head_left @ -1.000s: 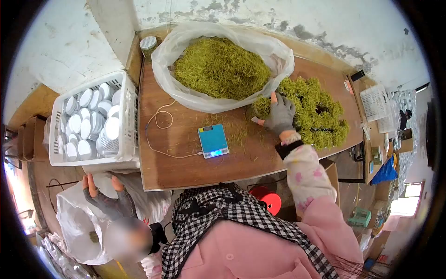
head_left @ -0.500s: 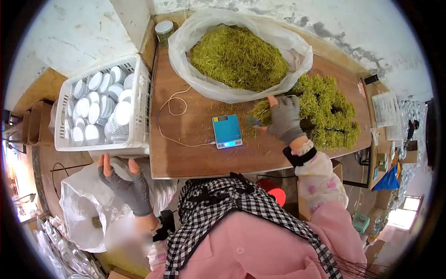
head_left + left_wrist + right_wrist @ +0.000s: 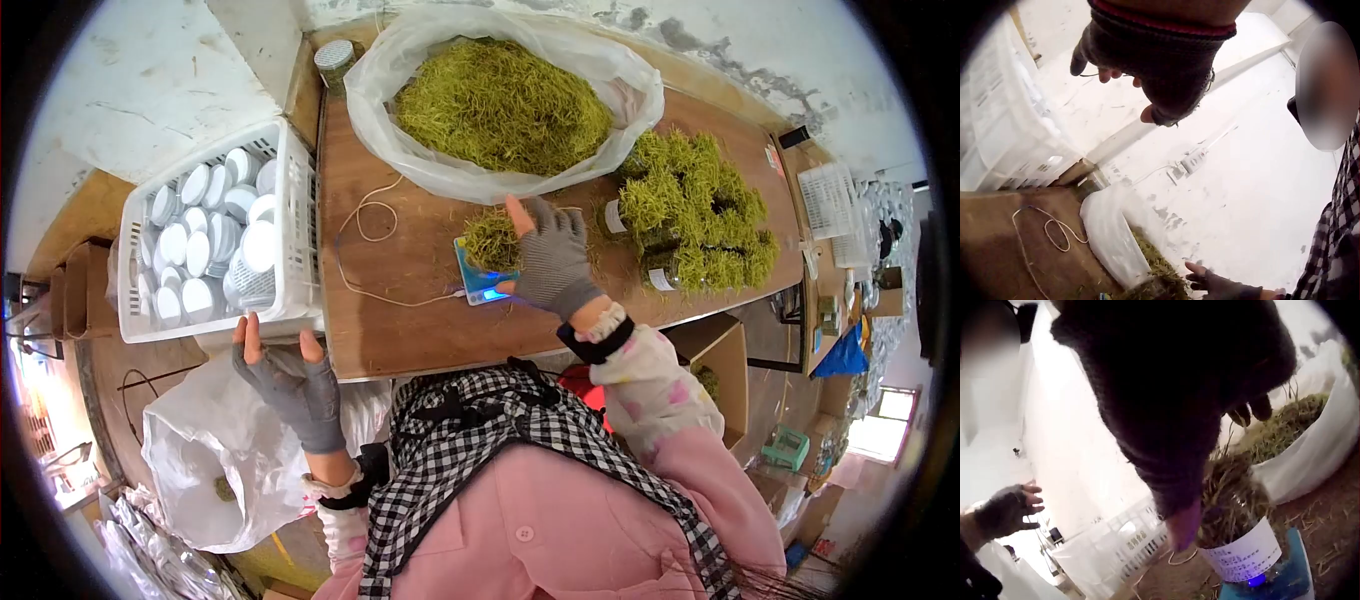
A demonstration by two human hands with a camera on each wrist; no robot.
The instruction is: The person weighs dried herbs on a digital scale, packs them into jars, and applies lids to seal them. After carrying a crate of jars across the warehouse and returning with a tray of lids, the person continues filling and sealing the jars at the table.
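Observation:
My right hand [image 3: 555, 258], in a grey fingerless glove, grips a clear jar [image 3: 1241, 556] heaped with dried green strands. White paper with printed text is wrapped round the jar's side. It stands over the small blue scale [image 3: 472, 283], whose display is lit; the right wrist view shows thumb and fingers on opposite sides of the jar. My left hand [image 3: 300, 395], gloved alike, holds nothing, its fingers loosely extended, in front of the white crate [image 3: 290, 190]. Behind the scale, a big clear plastic bag [image 3: 425, 178] brims with the same strands.
Rows of filled jars [image 3: 700, 215] crowd the table's right side. White round lids [image 3: 200, 245] fill the crate at left. A cable [image 3: 372, 295] runs to the scale. One lidded jar [image 3: 335, 62] stands at the back corner, and a cardboard box [image 3: 728, 365] below the right edge.
My right hand has brought a jar from the group at the right leftward to the scale. The left hand has risen slightly toward the crate, still holding nothing.

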